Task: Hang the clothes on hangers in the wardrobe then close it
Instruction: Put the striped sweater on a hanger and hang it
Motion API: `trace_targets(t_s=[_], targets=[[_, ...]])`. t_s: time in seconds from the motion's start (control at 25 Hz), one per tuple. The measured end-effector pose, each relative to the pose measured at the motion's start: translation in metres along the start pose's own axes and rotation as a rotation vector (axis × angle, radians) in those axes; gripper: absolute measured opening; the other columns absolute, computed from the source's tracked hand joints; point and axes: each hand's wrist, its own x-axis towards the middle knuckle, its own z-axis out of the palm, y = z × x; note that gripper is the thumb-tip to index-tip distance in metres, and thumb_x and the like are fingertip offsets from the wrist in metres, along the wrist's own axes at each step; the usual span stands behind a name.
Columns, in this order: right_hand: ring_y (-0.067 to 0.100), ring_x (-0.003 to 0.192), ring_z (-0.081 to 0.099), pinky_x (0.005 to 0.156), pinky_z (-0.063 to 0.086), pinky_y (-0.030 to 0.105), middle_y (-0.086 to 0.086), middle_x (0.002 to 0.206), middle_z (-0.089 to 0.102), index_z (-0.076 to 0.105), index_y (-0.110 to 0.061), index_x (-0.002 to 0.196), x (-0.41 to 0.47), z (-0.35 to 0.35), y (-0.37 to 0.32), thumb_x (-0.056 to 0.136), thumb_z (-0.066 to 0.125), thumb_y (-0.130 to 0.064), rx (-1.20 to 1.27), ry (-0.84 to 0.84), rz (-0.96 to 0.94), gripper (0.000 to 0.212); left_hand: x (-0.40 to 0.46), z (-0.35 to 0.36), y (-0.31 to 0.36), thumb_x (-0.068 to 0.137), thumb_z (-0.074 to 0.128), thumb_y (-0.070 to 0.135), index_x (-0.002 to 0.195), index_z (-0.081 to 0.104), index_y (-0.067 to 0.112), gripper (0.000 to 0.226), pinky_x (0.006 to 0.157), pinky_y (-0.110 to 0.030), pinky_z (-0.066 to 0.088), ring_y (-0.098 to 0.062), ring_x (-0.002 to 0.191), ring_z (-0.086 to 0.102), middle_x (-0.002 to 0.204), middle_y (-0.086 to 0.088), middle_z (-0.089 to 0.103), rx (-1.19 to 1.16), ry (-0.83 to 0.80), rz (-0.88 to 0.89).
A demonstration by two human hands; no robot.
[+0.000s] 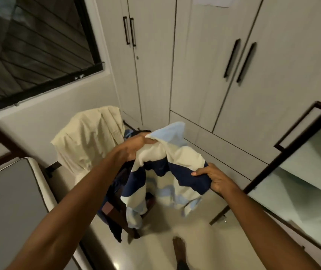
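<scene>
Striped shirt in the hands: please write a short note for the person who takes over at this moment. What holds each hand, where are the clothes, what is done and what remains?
Left hand grips the striped shirt at its upper edge; right hand grips its dark blue band. The shirt hangs between them, above the floor.
A cream garment is draped over the chair, with dark clothes beneath the shirt.
The wardrobe doors ahead are shut. No hanger is visible.
Done: the shirt is picked up.
Left: open the wardrobe, put each garment on a hanger, hang them inside, close the doors.
</scene>
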Motion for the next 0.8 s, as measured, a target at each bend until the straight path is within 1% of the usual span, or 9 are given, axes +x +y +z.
trace_targets(t_s=[0.08,0.2,0.24,0.32,0.44,0.52,0.64,0.72,0.8], targets=[[0.033,0.100,0.072,0.087,0.056,0.039,0.018,0.108,0.076,0.075,-0.003,0.111,-0.022,-0.010,0.006,0.065,0.082,0.001,0.088,0.007,-0.009,0.046,0.003,0.027,0.001,0.095,0.067,0.015,0.112,0.070,0.014,0.017,0.091,-0.044,0.055,-0.027,0.097,0.069,0.108,-0.010,0.073,-0.012,-0.089,-0.034],[0.036,0.107,0.070,0.097,0.055,0.045,0.017,0.110,0.076,0.074,-0.005,0.112,-0.050,-0.031,0.015,0.065,0.086,-0.002,0.135,0.092,-0.039,0.049,0.010,0.072,0.003,0.092,0.072,0.019,0.113,0.069,0.013,0.022,0.102,-0.049,0.052,-0.032,0.107,0.068,0.116,-0.014,0.072,-0.005,-0.196,-0.068],[0.036,0.107,0.070,0.099,0.054,0.046,0.017,0.109,0.076,0.075,-0.005,0.111,-0.059,-0.039,0.017,0.067,0.084,0.001,0.151,0.120,-0.058,0.045,0.009,0.091,0.004,0.090,0.075,0.021,0.114,0.070,0.013,0.026,0.106,-0.051,0.049,-0.034,0.113,0.066,0.120,-0.016,0.071,0.024,-0.237,-0.087],[0.036,0.108,0.070,0.099,0.054,0.045,0.018,0.111,0.075,0.075,-0.004,0.110,-0.077,-0.054,0.020,0.073,0.080,0.008,0.199,0.158,-0.108,0.039,0.006,0.129,0.003,0.088,0.077,0.022,0.120,0.069,0.012,0.035,0.109,-0.053,0.047,-0.035,0.116,0.065,0.123,-0.016,0.071,0.058,-0.353,-0.094],[0.035,0.109,0.070,0.093,0.055,0.042,0.017,0.113,0.075,0.072,-0.003,0.116,-0.104,-0.075,0.023,0.066,0.084,0.005,0.234,0.203,-0.154,0.051,0.001,0.181,-0.005,0.088,0.077,0.022,0.131,0.064,0.006,0.048,0.109,-0.054,0.047,-0.037,0.119,0.064,0.128,-0.019,0.068,0.079,-0.527,-0.085],[0.034,0.108,0.070,0.088,0.056,0.039,0.016,0.110,0.076,0.071,-0.002,0.116,-0.123,-0.098,0.024,0.067,0.082,0.006,0.249,0.260,-0.185,0.050,-0.005,0.214,-0.006,0.087,0.078,0.017,0.129,0.065,0.001,0.047,0.106,-0.051,0.049,-0.038,0.118,0.064,0.129,-0.023,0.066,0.138,-0.629,-0.072],[0.028,0.094,0.074,0.083,0.056,0.037,0.013,0.098,0.078,0.073,-0.006,0.102,-0.157,-0.148,0.025,0.074,0.073,0.014,0.297,0.345,-0.219,0.035,-0.013,0.260,-0.003,0.087,0.075,0.008,0.123,0.067,-0.002,0.038,0.105,-0.052,0.049,-0.038,0.115,0.064,0.127,-0.025,0.066,0.205,-0.669,-0.072],[0.032,0.094,0.072,0.086,0.057,0.041,0.014,0.098,0.077,0.073,-0.006,0.100,-0.177,-0.185,0.026,0.074,0.070,0.017,0.335,0.401,-0.234,0.035,-0.011,0.287,-0.003,0.082,0.079,0.010,0.118,0.070,0.001,0.038,0.106,-0.056,0.048,-0.039,0.114,0.064,0.122,-0.022,0.068,0.192,-0.653,-0.075],[0.033,0.094,0.070,0.086,0.057,0.041,0.016,0.099,0.076,0.073,-0.005,0.102,-0.195,-0.224,0.030,0.073,0.067,0.019,0.400,0.452,-0.271,0.038,-0.007,0.319,-0.004,0.075,0.082,0.013,0.112,0.075,0.005,0.038,0.108,-0.059,0.044,-0.040,0.113,0.064,0.117,-0.021,0.069,0.164,-0.653,-0.089]])
